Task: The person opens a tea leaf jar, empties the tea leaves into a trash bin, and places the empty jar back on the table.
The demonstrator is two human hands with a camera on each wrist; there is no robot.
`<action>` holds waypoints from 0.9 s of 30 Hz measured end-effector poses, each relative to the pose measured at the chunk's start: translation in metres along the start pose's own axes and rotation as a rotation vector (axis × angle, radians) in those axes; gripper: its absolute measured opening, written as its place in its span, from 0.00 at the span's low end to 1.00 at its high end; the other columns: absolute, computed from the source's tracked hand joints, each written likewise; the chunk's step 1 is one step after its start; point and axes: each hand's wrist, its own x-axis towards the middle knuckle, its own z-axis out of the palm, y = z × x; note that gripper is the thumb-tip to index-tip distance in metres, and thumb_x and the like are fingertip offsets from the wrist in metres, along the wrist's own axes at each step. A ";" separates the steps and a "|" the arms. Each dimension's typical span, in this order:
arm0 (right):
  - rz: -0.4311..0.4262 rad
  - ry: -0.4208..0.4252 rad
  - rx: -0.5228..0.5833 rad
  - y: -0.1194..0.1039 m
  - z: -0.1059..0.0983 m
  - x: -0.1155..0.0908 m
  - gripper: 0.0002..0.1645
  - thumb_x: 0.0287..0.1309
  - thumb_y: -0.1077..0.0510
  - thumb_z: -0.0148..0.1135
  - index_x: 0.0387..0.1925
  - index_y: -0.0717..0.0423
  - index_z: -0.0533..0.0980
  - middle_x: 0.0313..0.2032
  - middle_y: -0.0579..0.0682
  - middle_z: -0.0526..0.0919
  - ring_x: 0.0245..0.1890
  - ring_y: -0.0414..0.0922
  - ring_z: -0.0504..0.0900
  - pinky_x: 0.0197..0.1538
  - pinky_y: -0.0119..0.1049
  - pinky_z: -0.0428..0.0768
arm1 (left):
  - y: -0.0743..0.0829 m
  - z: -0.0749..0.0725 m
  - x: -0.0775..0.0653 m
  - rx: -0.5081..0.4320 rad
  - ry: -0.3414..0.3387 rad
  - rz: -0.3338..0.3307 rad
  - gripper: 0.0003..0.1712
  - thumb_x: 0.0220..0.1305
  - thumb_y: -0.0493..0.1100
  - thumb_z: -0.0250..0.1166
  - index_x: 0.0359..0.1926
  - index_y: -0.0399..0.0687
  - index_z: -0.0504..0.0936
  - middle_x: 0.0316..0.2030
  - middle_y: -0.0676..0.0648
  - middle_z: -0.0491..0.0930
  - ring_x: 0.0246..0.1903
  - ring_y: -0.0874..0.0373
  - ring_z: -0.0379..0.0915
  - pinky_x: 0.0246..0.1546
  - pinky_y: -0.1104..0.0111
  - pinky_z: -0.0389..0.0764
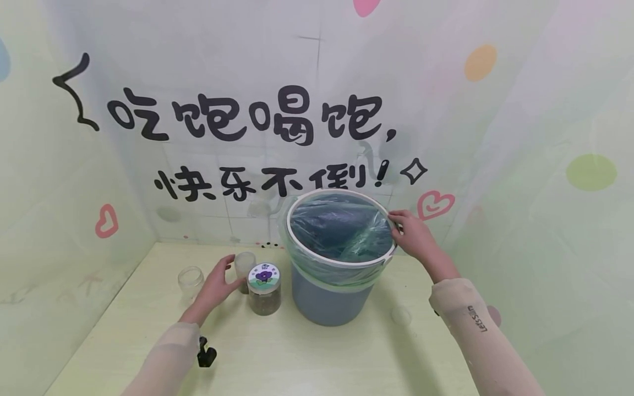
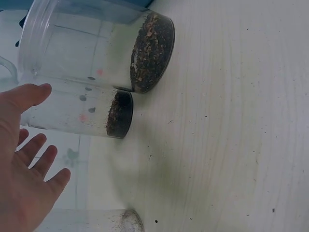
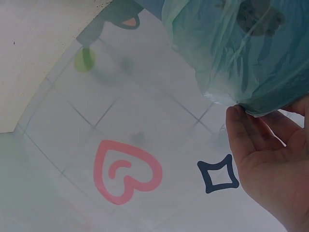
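Note:
A blue-grey trash can [image 1: 329, 300] stands on the table, lined with a thin green plastic bag [image 1: 317, 269] folded over its white rim [image 1: 342, 263]. My right hand [image 1: 413, 234] grips the lined rim on its right side; in the right wrist view its fingertips [image 3: 235, 112] pinch the bag-covered edge. My left hand [image 1: 216, 286] is spread beside two clear jars, thumb and fingers extended. The nearer jar [image 1: 264, 300] has a printed lid [image 1: 264, 276]. Behind it is a narrower jar [image 1: 245, 264]. Both hold dark, flaky bits [image 2: 152, 53] at the bottom.
Another clear jar [image 1: 190, 279] stands left of my left hand. A small clear round piece [image 1: 401, 315] lies right of the can. Crumbs dot the pale table [image 1: 297, 363]. Printed sheets with black lettering [image 1: 292, 113] wall the back and sides.

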 end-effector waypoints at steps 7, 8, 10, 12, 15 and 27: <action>-0.003 0.002 0.006 0.001 0.001 0.001 0.25 0.65 0.65 0.53 0.62 0.72 0.72 0.64 0.68 0.72 0.62 0.64 0.75 0.62 0.57 0.77 | -0.005 0.008 0.002 -0.010 -0.029 -0.015 0.43 0.67 0.40 0.63 0.73 0.29 0.51 0.72 0.25 0.56 0.69 0.28 0.58 0.69 0.38 0.62; -0.008 0.004 0.004 0.001 0.001 0.001 0.25 0.65 0.65 0.53 0.62 0.72 0.72 0.64 0.68 0.72 0.62 0.64 0.75 0.62 0.57 0.77 | -0.006 0.009 0.002 -0.009 -0.032 -0.016 0.43 0.67 0.40 0.63 0.73 0.28 0.51 0.71 0.25 0.56 0.68 0.28 0.59 0.69 0.38 0.62; -0.009 0.004 0.008 0.002 0.001 0.001 0.25 0.65 0.65 0.53 0.62 0.72 0.72 0.64 0.68 0.72 0.62 0.64 0.75 0.62 0.57 0.78 | -0.006 0.011 0.003 -0.012 -0.037 -0.018 0.43 0.67 0.39 0.63 0.73 0.28 0.50 0.70 0.24 0.57 0.68 0.27 0.59 0.68 0.38 0.64; -0.012 0.005 0.008 0.001 0.001 0.001 0.25 0.65 0.65 0.52 0.62 0.73 0.72 0.64 0.68 0.72 0.62 0.64 0.75 0.62 0.57 0.78 | -0.006 0.013 0.003 -0.024 -0.046 -0.027 0.43 0.67 0.38 0.63 0.73 0.27 0.50 0.70 0.23 0.57 0.67 0.27 0.60 0.67 0.38 0.65; -0.009 0.006 0.008 0.001 0.001 0.001 0.25 0.65 0.65 0.52 0.62 0.72 0.72 0.64 0.68 0.72 0.61 0.64 0.75 0.61 0.56 0.79 | -0.006 0.014 0.003 -0.031 -0.063 -0.048 0.44 0.66 0.38 0.63 0.73 0.27 0.48 0.70 0.23 0.56 0.67 0.26 0.59 0.66 0.38 0.67; -0.018 0.016 0.001 0.002 0.002 0.000 0.25 0.65 0.66 0.52 0.62 0.73 0.72 0.63 0.68 0.73 0.60 0.64 0.76 0.61 0.57 0.78 | -0.011 0.018 0.006 -0.020 -0.074 -0.061 0.44 0.66 0.39 0.63 0.73 0.27 0.48 0.69 0.22 0.58 0.67 0.26 0.59 0.67 0.38 0.65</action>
